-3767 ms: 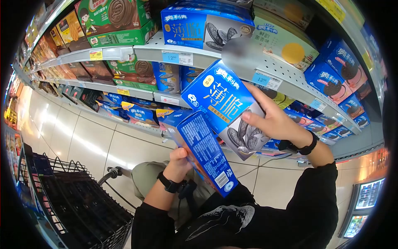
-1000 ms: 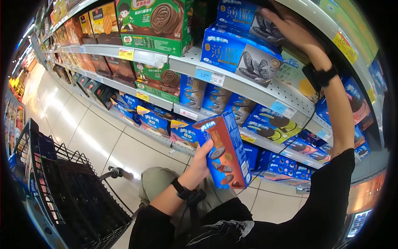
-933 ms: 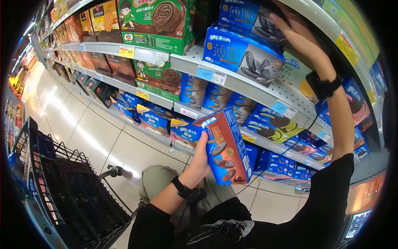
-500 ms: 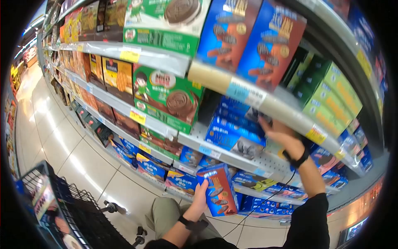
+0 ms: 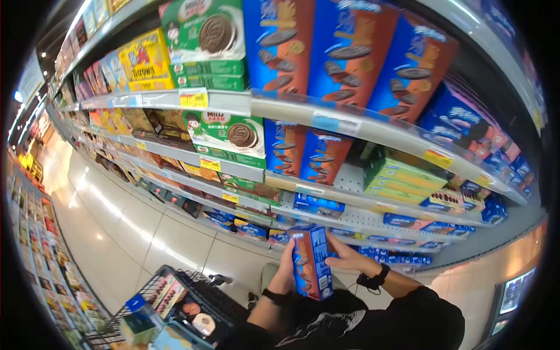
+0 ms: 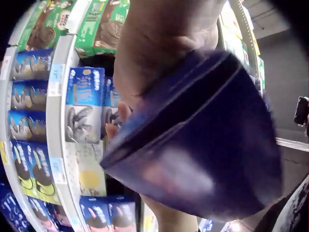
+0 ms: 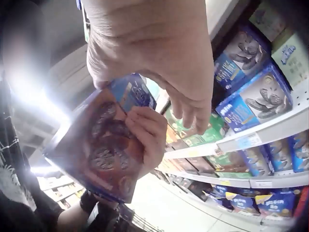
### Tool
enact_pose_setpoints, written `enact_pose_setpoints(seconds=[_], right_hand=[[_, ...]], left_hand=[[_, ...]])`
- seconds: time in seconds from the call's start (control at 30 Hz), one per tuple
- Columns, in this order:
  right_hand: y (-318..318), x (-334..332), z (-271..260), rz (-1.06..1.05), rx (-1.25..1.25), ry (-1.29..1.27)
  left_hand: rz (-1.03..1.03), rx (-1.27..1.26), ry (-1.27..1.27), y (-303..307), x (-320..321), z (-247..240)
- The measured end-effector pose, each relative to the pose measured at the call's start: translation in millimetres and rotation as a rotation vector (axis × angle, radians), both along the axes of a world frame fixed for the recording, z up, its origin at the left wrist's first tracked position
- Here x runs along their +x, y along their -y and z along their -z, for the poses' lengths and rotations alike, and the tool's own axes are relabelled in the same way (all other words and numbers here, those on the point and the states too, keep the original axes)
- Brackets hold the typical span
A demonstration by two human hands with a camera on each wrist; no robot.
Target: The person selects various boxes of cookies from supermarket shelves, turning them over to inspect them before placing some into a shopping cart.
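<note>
My left hand (image 5: 284, 273) grips a blue and brown box of thin sandwich cookies (image 5: 307, 265), held upright before my body. In the right wrist view its fingers (image 7: 147, 135) press across the printed face. My right hand (image 5: 348, 256) is at the other side of the box, thumb at its edge; the right wrist view shows its relaxed fingers (image 7: 190, 113) extending past the box. In the left wrist view the box's dark blue end (image 6: 212, 145) fills the middle. A blue and grey cookie box (image 7: 253, 106) rests on the shelf, with a similar box on top.
Shelves of cookie boxes curve ahead, with green chocolate cookie boxes (image 5: 224, 137) at centre and tall blue-brown boxes (image 5: 350, 52) above. A black wire cart (image 5: 201, 297) with packaged goods stands at lower left. Tiled floor (image 5: 116, 221) runs down the aisle.
The blue and grey box left my right hand for the shelf; that hand then withdrew to the box in my left. My left hand keeps its box. The head view has shifted upward.
</note>
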State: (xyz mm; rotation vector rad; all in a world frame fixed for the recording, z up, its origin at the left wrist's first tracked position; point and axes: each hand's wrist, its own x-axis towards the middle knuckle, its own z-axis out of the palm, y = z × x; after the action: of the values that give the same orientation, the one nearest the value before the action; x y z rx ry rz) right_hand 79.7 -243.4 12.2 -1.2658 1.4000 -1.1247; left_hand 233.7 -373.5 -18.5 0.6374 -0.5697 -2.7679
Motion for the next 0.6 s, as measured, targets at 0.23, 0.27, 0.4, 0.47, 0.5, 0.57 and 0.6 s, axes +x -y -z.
enact_pose_setpoints(seconds=[0.23, 0.27, 0.4, 0.47, 0.5, 0.57, 0.6], right_hand=[[-36.5, -8.0, -109.7, 0.182, -0.076, 0.441], [-44.7, -6.9, -126.4, 0.22, -0.142, 0.428], [-84.3, -20.6, -149.4, 0.319, -0.157, 0.539], [-95.0, -26.0, -160.7, 0.395, -0.281, 0.69], [-98.7, -31.1, -160.8, 0.4, -0.308, 0.664], [-103.1, -43.4, -165.8, 0.411, -0.305, 0.599], [-104.1, -49.4, -167.4, 0.418, -0.294, 0.528]], left_hand=[[0.231, -0.231, 0.053, -29.8, -27.6, -75.0], [0.228, -0.224, 0.067, -35.5, -28.6, -79.3], [0.444, -0.543, 0.082, -60.9, -23.6, -120.9], [0.473, -0.67, 0.117, -75.4, -24.9, -143.9], [0.437, -0.671, 0.237, -82.9, -26.5, -163.5], [0.312, -0.819, 0.195, -92.5, -31.8, -166.3], [0.18, -0.958, 0.146, -95.3, -32.1, -167.1]])
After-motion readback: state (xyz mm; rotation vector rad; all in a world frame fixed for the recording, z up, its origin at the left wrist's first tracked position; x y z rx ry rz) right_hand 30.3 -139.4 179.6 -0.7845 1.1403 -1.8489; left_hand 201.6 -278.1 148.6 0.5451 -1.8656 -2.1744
